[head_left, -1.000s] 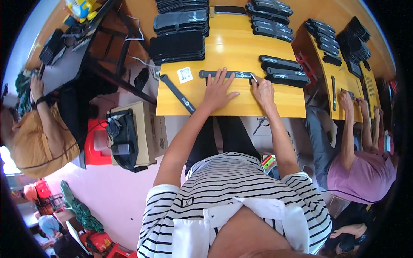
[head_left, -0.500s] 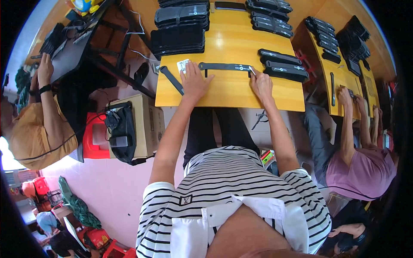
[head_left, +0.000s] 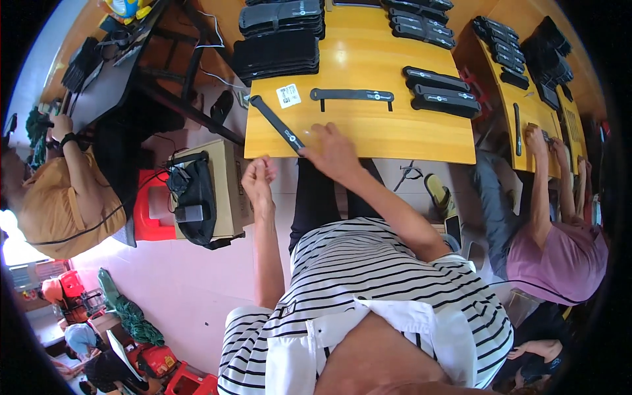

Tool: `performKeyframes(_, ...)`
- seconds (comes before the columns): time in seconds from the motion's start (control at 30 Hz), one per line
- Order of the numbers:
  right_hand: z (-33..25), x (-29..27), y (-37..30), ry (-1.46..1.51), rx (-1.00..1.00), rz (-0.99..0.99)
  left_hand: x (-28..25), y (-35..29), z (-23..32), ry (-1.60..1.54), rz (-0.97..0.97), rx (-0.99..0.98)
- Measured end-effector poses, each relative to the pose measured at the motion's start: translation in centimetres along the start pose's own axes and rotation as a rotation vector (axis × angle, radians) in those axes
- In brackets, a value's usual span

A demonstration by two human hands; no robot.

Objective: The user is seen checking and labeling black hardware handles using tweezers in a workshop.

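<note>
Over the table's near edge, my right hand [head_left: 334, 155] is blurred, its fingers apart. They are beside the lower end of a dark grey strap [head_left: 276, 124] that lies slanted at the table's left; contact cannot be made out. My left hand [head_left: 259, 179] is off the front edge, just left of that strap's lower end, fingers curled closed. Whatever it may hold is hidden. Farther in, a second dark grey strap [head_left: 352, 95] lies crosswise, with two short black marks or tabs below it. Left of it lies a white printed label [head_left: 288, 96].
Stacks of black straps [head_left: 276, 54] fill the yellow table's [head_left: 395, 141] back left. Bundled straps [head_left: 444, 99] lie on its right, with more behind. A cardboard box [head_left: 227, 187] with a black bag [head_left: 194, 201] stands left of my legs. Co-workers sit at both sides.
My left hand has left the label and drawn back past the table edge. My right hand has moved left from the crosswise strap toward the slanted one. The view has shifted slightly.
</note>
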State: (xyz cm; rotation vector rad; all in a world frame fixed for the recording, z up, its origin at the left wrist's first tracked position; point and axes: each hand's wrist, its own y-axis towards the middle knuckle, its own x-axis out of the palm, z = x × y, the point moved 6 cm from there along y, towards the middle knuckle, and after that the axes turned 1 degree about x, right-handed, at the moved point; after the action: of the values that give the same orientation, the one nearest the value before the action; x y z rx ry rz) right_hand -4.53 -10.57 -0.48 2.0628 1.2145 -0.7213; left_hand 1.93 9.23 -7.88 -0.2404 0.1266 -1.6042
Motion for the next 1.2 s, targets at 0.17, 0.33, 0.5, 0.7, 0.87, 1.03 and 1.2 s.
performKeyframes(0.17,-1.1,3.7,0.6,-0.067,0.094,-0.164,0.7,-1.8,-1.1,-0.065,-0.066,-0.089)
performKeyframes(0.33,0.1,3.1,0.5,-0.011,0.056,-0.051,2.9,-2.5,0.1,-0.135,-0.18,-0.119)
performKeyframes(0.5,-0.7,0.6,-1.1,0.423,0.216,-0.28,7.2,-3.6,0.8,-0.361,-0.384,-0.323)
performKeyframes(0.7,0.1,-3.3,-3.3,0.868,0.398,-0.134,9.6,-4.1,3.4,-0.446,-0.46,-0.292)
performKeyframes(0.87,0.2,-6.7,-4.0,0.889,0.335,-0.245,10.9,-4.8,5.2,-0.418,-0.503,-0.27)
performKeyframes(1.03,-1.6,-8.9,-4.6,0.786,0.193,-0.218,12.0,-5.9,6.8,-0.476,-0.476,-0.248)
performKeyframes(1.2,-1.4,-9.4,-5.2,0.741,0.288,-0.263,12.2,-6.2,6.9,-0.468,-0.494,-0.216)
